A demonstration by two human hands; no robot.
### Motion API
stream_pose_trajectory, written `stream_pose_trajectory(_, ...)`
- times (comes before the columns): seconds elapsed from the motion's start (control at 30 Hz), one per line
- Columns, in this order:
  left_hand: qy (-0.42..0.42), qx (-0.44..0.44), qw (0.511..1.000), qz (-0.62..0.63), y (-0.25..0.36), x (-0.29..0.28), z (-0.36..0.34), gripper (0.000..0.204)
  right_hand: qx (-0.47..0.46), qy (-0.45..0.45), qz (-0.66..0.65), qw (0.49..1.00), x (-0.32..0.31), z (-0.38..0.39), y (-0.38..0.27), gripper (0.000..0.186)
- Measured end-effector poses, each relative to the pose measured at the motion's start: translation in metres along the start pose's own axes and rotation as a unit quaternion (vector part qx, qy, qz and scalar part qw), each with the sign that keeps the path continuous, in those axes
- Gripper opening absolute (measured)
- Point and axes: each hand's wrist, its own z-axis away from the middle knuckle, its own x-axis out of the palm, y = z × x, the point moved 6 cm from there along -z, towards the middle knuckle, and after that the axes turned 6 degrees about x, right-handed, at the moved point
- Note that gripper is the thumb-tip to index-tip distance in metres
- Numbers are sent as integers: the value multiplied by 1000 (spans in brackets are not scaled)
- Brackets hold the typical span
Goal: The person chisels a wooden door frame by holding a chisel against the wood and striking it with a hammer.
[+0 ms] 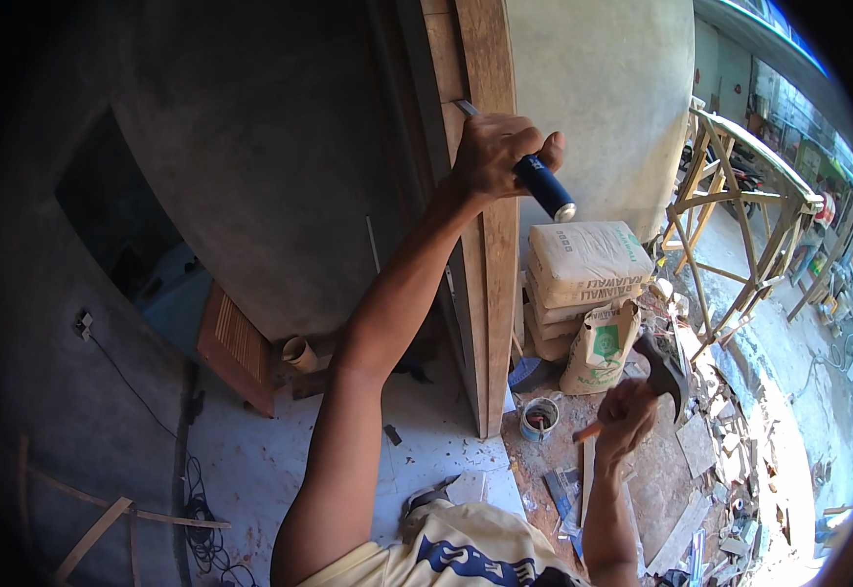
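Working the chisel (547, 189) well seemed to call for a steady blade angle, square hammer (665, 378) blows on the handle's end, and fingers kept clear of the strike. The left hand (501, 157) gripped the chisel, its blade at the wooden frame (490, 61), though contact could not be told. The right hand (626, 416), lower and well apart, was clenched around the hammer's handle.

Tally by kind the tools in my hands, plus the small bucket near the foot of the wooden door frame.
Chisel, left hand: 1
Hammer, right hand: 1
Small bucket: 1
Total: 3
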Motion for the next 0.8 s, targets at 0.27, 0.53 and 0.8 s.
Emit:
stream_pose_trajectory(0.27,5,-44,997,68,-8,5,-3,25,-282,-122,-147,940,106,-2,-116,51)
stream_pose_trajectory(0.53,-21,-56,994,91,-10,7,0,18,-383,-63,188,902,117,-19,-79,39)
stream_pose_trajectory(0.8,19,-62,994,92,-8,8,-6,38,-331,-110,-192,917,117,-14,-78,41)
